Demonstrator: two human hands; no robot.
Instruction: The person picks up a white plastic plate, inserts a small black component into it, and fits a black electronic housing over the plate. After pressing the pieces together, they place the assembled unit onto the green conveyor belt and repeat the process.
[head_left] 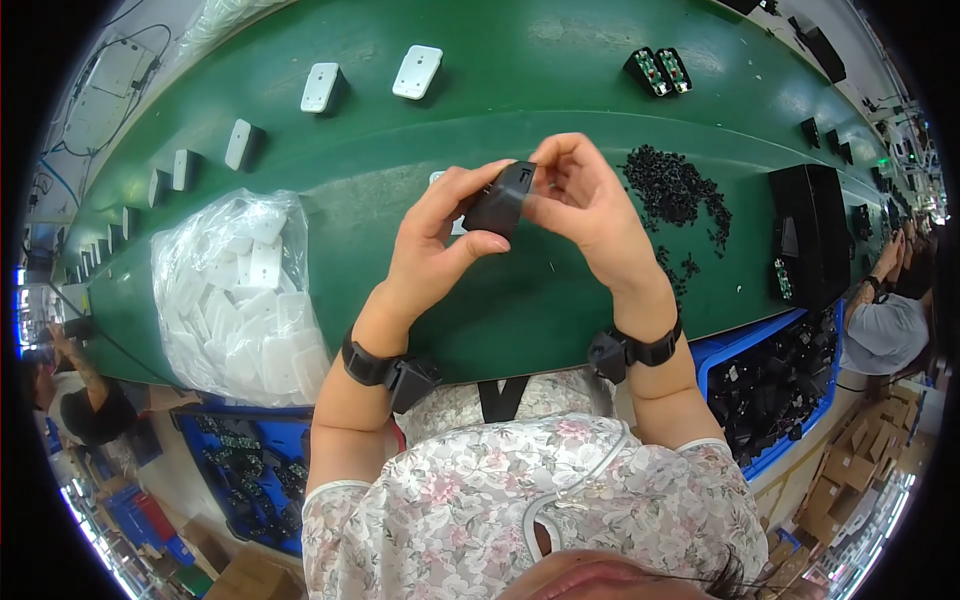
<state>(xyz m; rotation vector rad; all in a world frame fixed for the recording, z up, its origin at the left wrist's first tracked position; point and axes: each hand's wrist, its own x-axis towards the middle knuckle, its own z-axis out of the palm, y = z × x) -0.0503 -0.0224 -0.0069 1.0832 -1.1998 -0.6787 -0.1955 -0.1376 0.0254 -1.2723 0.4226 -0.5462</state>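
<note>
Plastic bag of white flat covers sits at your far left on the green tabletop, bulging and reaching down to the near edge. Beyond it, a row of white housings runs along the far side of the tabletop, standing one by one and well apart from each other. Below the bag, off the tabletop's edge, a blue crate holds dark parts.

Moving right, your left hand rises above the middle of the tabletop. Its grip is clamped on the black plastic housing: the thumb presses the lower side, the fingers wrap over the top left. The housing is held in the air, tilted, between both of your hands and clear of the tabletop. A small white piece lies on the tabletop just behind your left fingers, mostly hidden.

Your right hand meets the housing from the other side. Its grip is also closed on the black plastic housing, fingertips pinching the upper right edge. Both wrists wear black bands with small dark units.

Just right of your right hand, a loose heap of small black parts spreads over the tabletop. Farther back stand two dark modules with green boards. At the far right a black box stands on the tabletop, and below it a second blue crate is full of black pieces.
</note>
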